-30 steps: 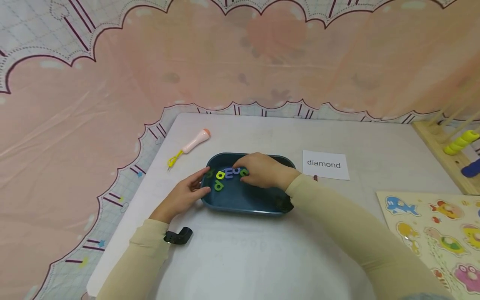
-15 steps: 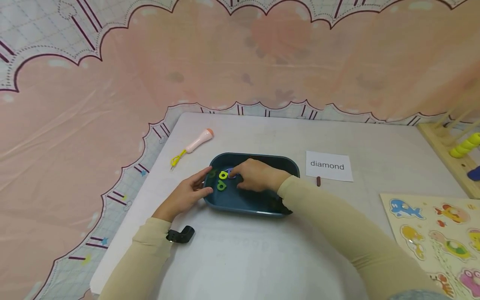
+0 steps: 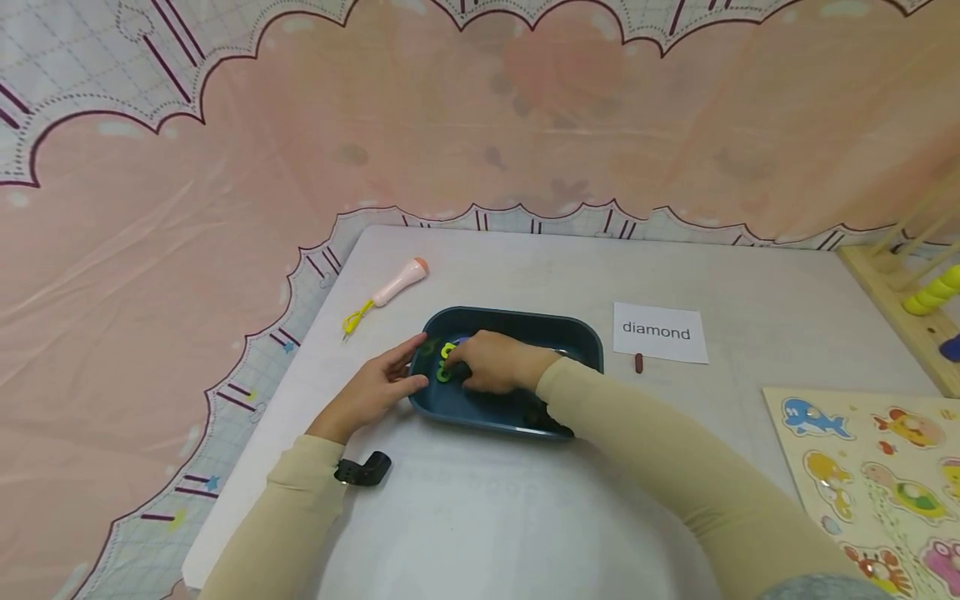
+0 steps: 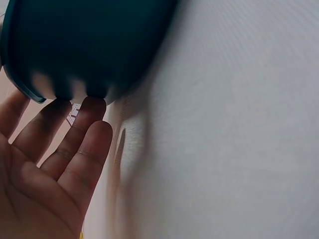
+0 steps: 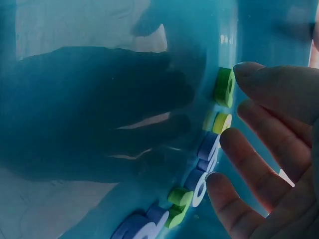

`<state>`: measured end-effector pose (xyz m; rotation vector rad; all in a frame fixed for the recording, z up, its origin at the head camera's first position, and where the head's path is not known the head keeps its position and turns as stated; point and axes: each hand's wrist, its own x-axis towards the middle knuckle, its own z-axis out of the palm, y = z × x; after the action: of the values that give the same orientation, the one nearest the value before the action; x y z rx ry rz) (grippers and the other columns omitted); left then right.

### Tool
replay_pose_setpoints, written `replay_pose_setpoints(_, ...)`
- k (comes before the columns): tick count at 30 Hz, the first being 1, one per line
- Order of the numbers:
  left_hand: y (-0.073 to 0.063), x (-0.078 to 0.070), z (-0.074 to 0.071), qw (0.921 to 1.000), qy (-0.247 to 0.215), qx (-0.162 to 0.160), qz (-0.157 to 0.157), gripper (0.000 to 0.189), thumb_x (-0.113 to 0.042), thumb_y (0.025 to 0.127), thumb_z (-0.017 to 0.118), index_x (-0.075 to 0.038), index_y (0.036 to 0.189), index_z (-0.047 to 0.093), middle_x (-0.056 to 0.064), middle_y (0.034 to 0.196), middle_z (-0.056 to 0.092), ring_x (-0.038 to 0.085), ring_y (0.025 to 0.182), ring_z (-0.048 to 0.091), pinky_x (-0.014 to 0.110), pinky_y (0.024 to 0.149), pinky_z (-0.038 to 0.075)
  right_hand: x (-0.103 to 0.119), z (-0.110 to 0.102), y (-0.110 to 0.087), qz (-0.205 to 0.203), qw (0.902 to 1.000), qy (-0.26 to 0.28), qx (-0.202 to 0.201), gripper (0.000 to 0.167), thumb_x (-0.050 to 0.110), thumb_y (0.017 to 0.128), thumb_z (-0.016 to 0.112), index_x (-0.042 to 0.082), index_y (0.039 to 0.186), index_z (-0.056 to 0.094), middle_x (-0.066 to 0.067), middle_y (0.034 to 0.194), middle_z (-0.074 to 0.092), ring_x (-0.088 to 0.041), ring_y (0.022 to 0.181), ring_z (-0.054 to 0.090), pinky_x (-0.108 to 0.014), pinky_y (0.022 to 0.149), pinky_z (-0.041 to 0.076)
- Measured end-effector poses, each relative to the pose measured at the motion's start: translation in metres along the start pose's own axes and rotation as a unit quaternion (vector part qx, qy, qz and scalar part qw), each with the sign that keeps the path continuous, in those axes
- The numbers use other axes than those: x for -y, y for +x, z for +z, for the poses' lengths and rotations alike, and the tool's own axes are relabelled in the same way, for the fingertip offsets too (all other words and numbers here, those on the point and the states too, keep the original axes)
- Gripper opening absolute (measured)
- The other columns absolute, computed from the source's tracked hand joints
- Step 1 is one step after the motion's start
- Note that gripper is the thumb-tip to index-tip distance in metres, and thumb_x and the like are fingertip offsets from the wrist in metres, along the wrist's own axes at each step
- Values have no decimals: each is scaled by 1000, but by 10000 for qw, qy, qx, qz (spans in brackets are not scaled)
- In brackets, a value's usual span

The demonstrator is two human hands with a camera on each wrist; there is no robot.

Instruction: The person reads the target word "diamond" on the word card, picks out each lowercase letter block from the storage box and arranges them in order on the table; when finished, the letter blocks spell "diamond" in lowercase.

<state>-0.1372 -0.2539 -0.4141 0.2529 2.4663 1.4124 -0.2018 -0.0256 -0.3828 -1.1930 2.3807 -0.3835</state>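
Note:
The left hand (image 3: pixel 369 392) holds the left end of a dark teal tray (image 3: pixel 510 427). In the left wrist view, its fingers (image 4: pixel 82 154) lie against the tray's outer wall. Over the tray's left half, the right hand (image 3: pixel 498 362) reaches in with loosely bent fingers. A yellow letter (image 3: pixel 447 351) and a green letter (image 3: pixel 443 372) show beside its fingertips. In the right wrist view, the thumb tip is right by a green letter (image 5: pixel 225 87); other fingertips are close to purple letters (image 5: pixel 198 188). Contact there is hard to tell. The hand hides several letters in the head view.
A white card reading "diamond" (image 3: pixel 660 333) lies right of the tray, with a small brown piece (image 3: pixel 639 363) at its edge. A pink pen-like tool (image 3: pixel 400 282) is at the back left. An animal puzzle board (image 3: pixel 862 467) and wooden bead frame (image 3: pixel 885 308) stand right.
My right hand has moved left and toward me within the tray, from the purple letters to the green and yellow ones. The left hand stays at the tray's left end.

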Motion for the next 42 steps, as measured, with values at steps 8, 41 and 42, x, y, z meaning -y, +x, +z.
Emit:
replay_pose_setpoints(8,-1,-2,0,10000,-36,18,-12,70,-20,99,65,-16,159,30,16,159,32,40,137,43,54,108,37,0,2,5,-42,9999,55,107,40,20,97,68,14,136,64,-6,134,63,-17,118,58,-38,108,41)
replay_pose_setpoints(41,2,0,1,10000,18,-27,-80,71,-25,98,67,-18,159,31,14,160,31,38,138,42,51,109,37,-10,3,-2,158,9997,98,-153,35,13,97,66,11,132,66,-6,130,65,-19,118,59,-37,106,43)
replay_pose_setpoints(42,2,0,1,10000,25,-35,-82,71,-25,98,67,-19,159,32,14,160,31,37,138,42,51,108,38,-10,3,-2,169,9997,67,-187,35,13,97,67,11,132,66,-6,130,65,-19,118,59,-37,106,43)
